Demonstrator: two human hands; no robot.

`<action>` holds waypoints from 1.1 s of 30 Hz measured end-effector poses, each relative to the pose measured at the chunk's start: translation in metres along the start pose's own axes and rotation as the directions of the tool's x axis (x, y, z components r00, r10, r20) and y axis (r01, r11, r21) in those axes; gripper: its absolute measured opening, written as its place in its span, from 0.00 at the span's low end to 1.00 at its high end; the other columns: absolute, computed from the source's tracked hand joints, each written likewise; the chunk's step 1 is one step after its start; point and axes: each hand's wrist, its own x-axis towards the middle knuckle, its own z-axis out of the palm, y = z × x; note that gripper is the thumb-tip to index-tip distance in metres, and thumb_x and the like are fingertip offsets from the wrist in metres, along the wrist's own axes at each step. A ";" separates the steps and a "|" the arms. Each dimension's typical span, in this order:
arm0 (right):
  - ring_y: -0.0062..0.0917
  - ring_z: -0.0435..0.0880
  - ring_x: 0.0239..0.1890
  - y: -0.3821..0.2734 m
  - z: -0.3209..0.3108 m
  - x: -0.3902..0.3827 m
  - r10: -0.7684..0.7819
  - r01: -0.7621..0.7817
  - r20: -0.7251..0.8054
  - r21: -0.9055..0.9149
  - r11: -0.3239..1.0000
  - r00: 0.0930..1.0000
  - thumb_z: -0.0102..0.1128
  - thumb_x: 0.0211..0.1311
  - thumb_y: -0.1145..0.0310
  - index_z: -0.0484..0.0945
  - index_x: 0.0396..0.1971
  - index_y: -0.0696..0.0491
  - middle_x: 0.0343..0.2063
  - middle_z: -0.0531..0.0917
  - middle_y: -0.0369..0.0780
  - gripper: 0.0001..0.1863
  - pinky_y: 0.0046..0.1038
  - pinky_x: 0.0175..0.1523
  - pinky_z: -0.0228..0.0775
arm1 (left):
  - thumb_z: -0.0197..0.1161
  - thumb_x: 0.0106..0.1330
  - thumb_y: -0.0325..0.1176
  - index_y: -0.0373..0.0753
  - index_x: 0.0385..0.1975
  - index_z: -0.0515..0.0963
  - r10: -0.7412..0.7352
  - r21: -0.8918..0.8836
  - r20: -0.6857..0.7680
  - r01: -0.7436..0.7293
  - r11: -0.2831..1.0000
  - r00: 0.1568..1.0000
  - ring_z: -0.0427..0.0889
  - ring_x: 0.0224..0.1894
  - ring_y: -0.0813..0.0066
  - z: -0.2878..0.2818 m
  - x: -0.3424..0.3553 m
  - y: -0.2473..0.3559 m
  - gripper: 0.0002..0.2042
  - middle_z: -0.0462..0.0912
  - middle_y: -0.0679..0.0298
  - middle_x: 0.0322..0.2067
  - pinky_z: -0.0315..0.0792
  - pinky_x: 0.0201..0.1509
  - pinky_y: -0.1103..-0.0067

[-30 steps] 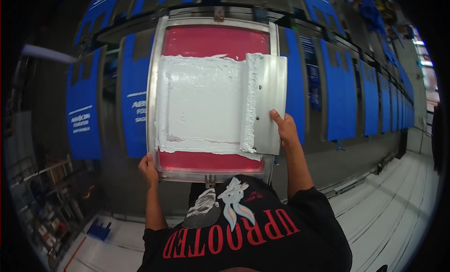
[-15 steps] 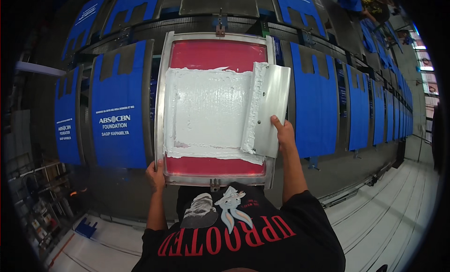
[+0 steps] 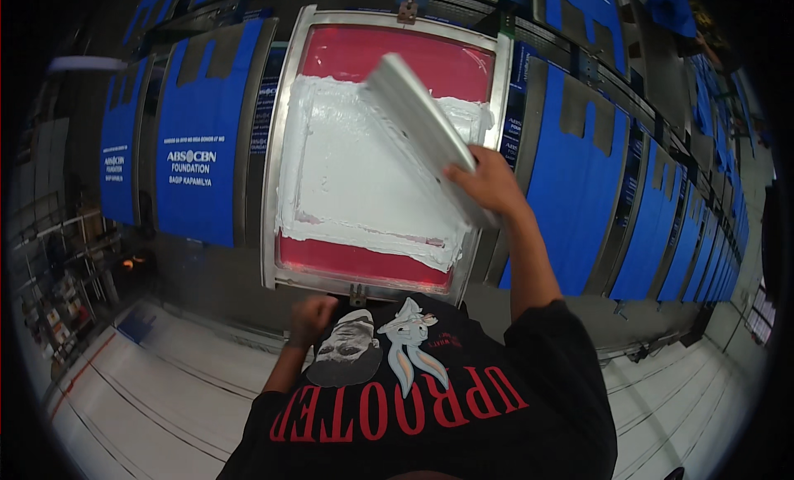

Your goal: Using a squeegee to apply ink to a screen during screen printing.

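Note:
A metal screen frame (image 3: 291, 99) with a red mesh (image 3: 347, 256) carries a broad layer of white paste (image 3: 327, 157) across its middle. My right hand (image 3: 484, 178) grips a wide metal squeegee (image 3: 409, 99), held at a diagonal over the right part of the paste and blurred at its lower end. My left hand (image 3: 311, 319) is closed below the frame's lower left corner, by my black T-shirt; it is slightly blurred, and anything inside its fingers is hidden.
Blue printed bags (image 3: 194, 190) lie on metal pallets (image 3: 251, 132) in rows left and right (image 3: 558, 215) and beyond the frame. A metal hinge (image 3: 408, 10) is at the frame's far edge. A cluttered metal rack (image 3: 62, 298) stands at lower left.
The squeegee has swung from upright at the right side to a diagonal, its top toward the middle left. My left hand has left the frame's side and dropped down and rightward.

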 end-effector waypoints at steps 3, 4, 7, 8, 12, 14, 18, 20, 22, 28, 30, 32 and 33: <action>0.41 0.84 0.34 -0.051 0.004 0.036 -0.211 0.198 0.018 -0.433 0.880 0.977 0.67 0.55 0.62 0.80 0.42 0.56 0.31 0.85 0.49 0.18 0.38 0.43 0.75 | 0.70 0.61 0.37 0.38 0.41 0.83 -0.052 -0.214 -0.111 0.027 0.977 0.993 0.85 0.31 0.63 0.044 0.001 0.039 0.13 0.85 0.55 0.33 0.78 0.37 0.71; 0.44 0.84 0.35 -0.057 0.011 0.045 -0.316 0.271 0.013 -0.546 0.793 0.949 0.66 0.55 0.63 0.79 0.42 0.56 0.32 0.85 0.49 0.17 0.40 0.42 0.75 | 0.70 0.60 0.38 0.36 0.39 0.84 -0.189 -0.253 -0.090 0.161 0.954 0.978 0.85 0.30 0.66 0.047 0.006 0.045 0.13 0.86 0.56 0.32 0.77 0.36 0.73; 0.38 0.83 0.33 -0.043 0.044 0.063 -0.535 0.395 -0.010 -0.662 0.637 0.845 0.62 0.51 0.71 0.78 0.37 0.54 0.29 0.83 0.44 0.12 0.37 0.45 0.70 | 0.71 0.60 0.38 0.34 0.36 0.84 -0.398 -0.384 0.036 0.380 0.842 0.917 0.84 0.29 0.74 0.045 0.010 0.046 0.13 0.86 0.59 0.30 0.76 0.35 0.77; 0.35 0.81 0.31 -0.024 0.064 0.064 -0.693 0.455 -0.089 -0.693 0.559 0.716 0.58 0.50 0.75 0.77 0.33 0.54 0.27 0.82 0.42 0.09 0.36 0.46 0.67 | 0.70 0.60 0.37 0.33 0.35 0.84 -0.453 -0.463 0.138 0.462 0.757 0.881 0.84 0.29 0.78 0.043 0.011 0.044 0.12 0.87 0.61 0.29 0.76 0.34 0.79; 0.31 0.80 0.35 -0.015 0.088 0.018 -0.654 0.475 -0.045 -0.649 0.594 0.755 0.56 0.48 0.77 0.78 0.37 0.53 0.29 0.81 0.40 0.13 0.34 0.51 0.65 | 0.70 0.62 0.37 0.33 0.34 0.84 -0.560 -0.614 0.206 0.552 0.564 0.802 0.80 0.28 0.85 0.055 0.004 0.039 0.12 0.85 0.67 0.25 0.74 0.33 0.81; 0.31 0.81 0.35 -0.037 0.073 -0.016 -0.548 0.453 0.037 -0.611 0.649 0.836 0.56 0.48 0.77 0.79 0.39 0.53 0.30 0.82 0.40 0.15 0.33 0.53 0.63 | 0.69 0.63 0.37 0.32 0.35 0.84 -0.486 -0.535 0.202 0.512 0.672 0.850 0.80 0.29 0.84 0.044 0.009 0.042 0.12 0.85 0.67 0.26 0.75 0.33 0.82; 0.28 0.82 0.41 -0.054 0.084 -0.071 -0.298 0.398 0.273 -0.480 0.782 0.915 0.61 0.46 0.75 0.79 0.47 0.53 0.39 0.86 0.41 0.22 0.33 0.57 0.60 | 0.72 0.60 0.40 0.32 0.37 0.83 -0.469 -0.574 0.294 0.546 0.611 0.833 0.80 0.30 0.79 0.038 0.016 0.026 0.16 0.85 0.63 0.27 0.75 0.36 0.79; 0.29 0.82 0.42 -0.054 0.097 -0.087 -0.228 0.360 0.307 -0.496 0.790 0.924 0.61 0.47 0.75 0.79 0.48 0.53 0.41 0.86 0.40 0.23 0.32 0.57 0.60 | 0.74 0.57 0.43 0.33 0.38 0.83 -0.427 -0.474 0.330 0.539 0.696 0.842 0.82 0.33 0.75 0.021 0.029 0.028 0.18 0.85 0.61 0.29 0.76 0.40 0.77; 0.29 0.82 0.42 -0.047 0.114 -0.096 -0.211 0.340 0.297 -0.498 0.798 0.931 0.61 0.47 0.75 0.79 0.48 0.52 0.42 0.86 0.40 0.22 0.33 0.57 0.60 | 0.76 0.52 0.48 0.37 0.39 0.82 0.203 0.249 -0.187 -0.154 0.956 0.961 0.81 0.40 0.65 -0.024 0.048 0.047 0.22 0.82 0.60 0.32 0.73 0.50 0.72; 0.33 0.83 0.44 -0.033 0.111 -0.116 -0.158 0.171 0.073 -0.572 0.802 0.985 0.68 0.44 0.70 0.80 0.44 0.52 0.40 0.85 0.41 0.22 0.39 0.59 0.61 | 0.75 0.50 0.45 0.41 0.34 0.78 0.562 0.747 -0.280 -0.191 0.637 0.778 0.75 0.37 0.64 -0.120 0.136 0.078 0.18 0.75 0.64 0.27 0.67 0.50 0.68; 0.35 0.82 0.42 -0.001 0.103 -0.130 -0.200 0.113 -0.082 -0.593 0.797 0.976 0.70 0.41 0.71 0.81 0.39 0.52 0.37 0.84 0.41 0.19 0.40 0.56 0.63 | 0.70 0.47 0.39 0.41 0.40 0.78 0.124 0.680 0.162 -0.202 0.705 0.979 0.75 0.45 0.60 -0.100 0.142 0.017 0.19 0.78 0.59 0.36 0.67 0.55 0.67; 0.35 0.82 0.39 0.027 0.115 -0.144 -0.225 0.084 -0.181 -0.569 0.818 0.957 0.71 0.38 0.71 0.80 0.34 0.51 0.35 0.84 0.40 0.17 0.41 0.51 0.64 | 0.63 0.50 0.27 0.41 0.38 0.80 0.277 0.741 0.084 -0.246 0.625 0.957 0.78 0.41 0.64 -0.086 0.139 0.021 0.14 0.79 0.65 0.32 0.69 0.55 0.67; 0.34 0.82 0.38 0.032 0.124 -0.150 -0.232 0.068 -0.244 -0.539 0.839 0.942 0.71 0.38 0.71 0.79 0.32 0.51 0.33 0.84 0.39 0.16 0.40 0.50 0.64 | 0.63 0.50 0.27 0.41 0.38 0.80 0.269 0.752 0.078 -0.233 0.616 0.960 0.78 0.41 0.64 -0.085 0.130 0.019 0.14 0.79 0.65 0.32 0.69 0.55 0.67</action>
